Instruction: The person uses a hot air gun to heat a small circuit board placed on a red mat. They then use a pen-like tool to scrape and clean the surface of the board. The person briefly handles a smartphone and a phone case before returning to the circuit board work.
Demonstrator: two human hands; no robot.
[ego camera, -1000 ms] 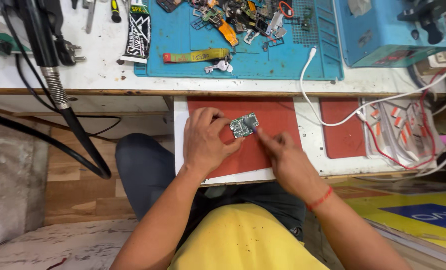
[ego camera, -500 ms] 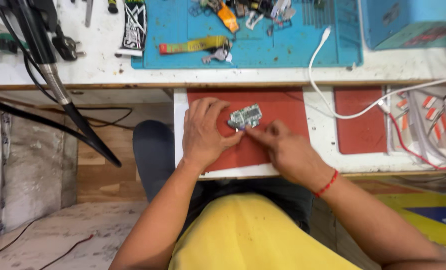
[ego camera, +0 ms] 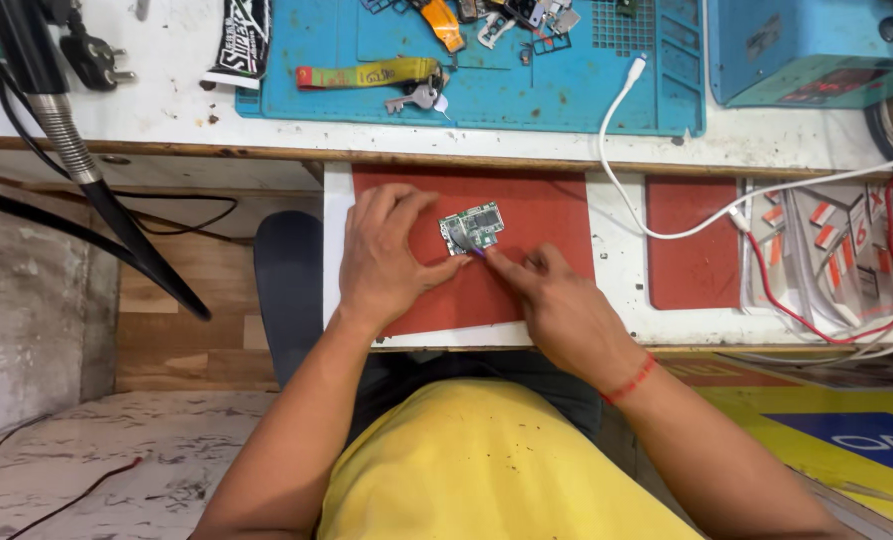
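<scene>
Your left hand (ego camera: 391, 262) pins the small circuit board (ego camera: 472, 228) on the red mat (ego camera: 546, 215) while your right hand (ego camera: 556, 305) pinches a thin tool (ego camera: 478, 254) at its edge; nothing visibly lifted off yet.

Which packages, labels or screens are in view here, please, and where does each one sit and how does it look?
Sachet: top left on the white bench, flat, black with white print.
Strap: on the blue mat, a yellow band with a red end.
Display: top right, a dark strip with red digits on the blue box.
Strips: far right, small white packets with red marks, under red wires.
</scene>
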